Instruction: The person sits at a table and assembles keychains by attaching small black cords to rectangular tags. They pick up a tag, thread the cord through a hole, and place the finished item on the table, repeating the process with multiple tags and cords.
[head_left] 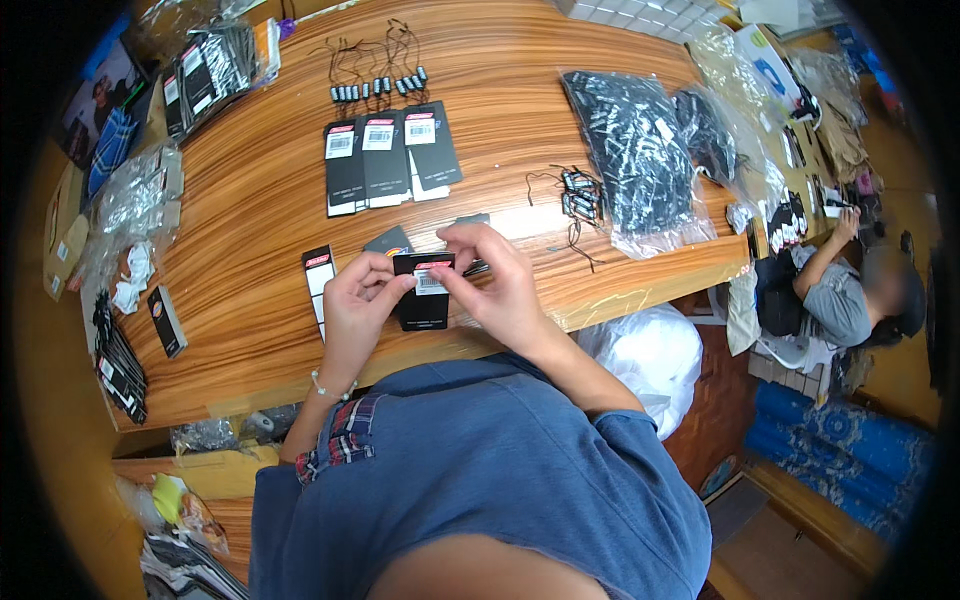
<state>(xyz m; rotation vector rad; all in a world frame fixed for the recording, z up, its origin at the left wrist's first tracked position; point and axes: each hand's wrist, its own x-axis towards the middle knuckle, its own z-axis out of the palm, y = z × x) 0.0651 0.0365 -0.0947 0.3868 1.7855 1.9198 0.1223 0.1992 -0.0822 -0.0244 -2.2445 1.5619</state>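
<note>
Just above the table's near edge I hold a black hang tag (424, 316) upright between both hands. My left hand (362, 298) pinches its left side with thumb and fingertips. My right hand (498, 290) is closed at its upper right, the thumb over a white barcode sticker (430, 284) with a red band near the tag's top. Whether the sticker is fully stuck down I cannot tell. Behind my hands lie more dark tags (384, 242), partly hidden by my fingers. A strip of white stickers (318, 284) lies left of my left hand.
Stickered tags (366, 170) lie farther back below several corded black pieces (378, 92). More corded pieces (581, 196) sit right, beside a full plastic bag (640, 150). Tag bundles (122, 372) and a narrow pack (167, 322) lie left. At far right sits another person (838, 290).
</note>
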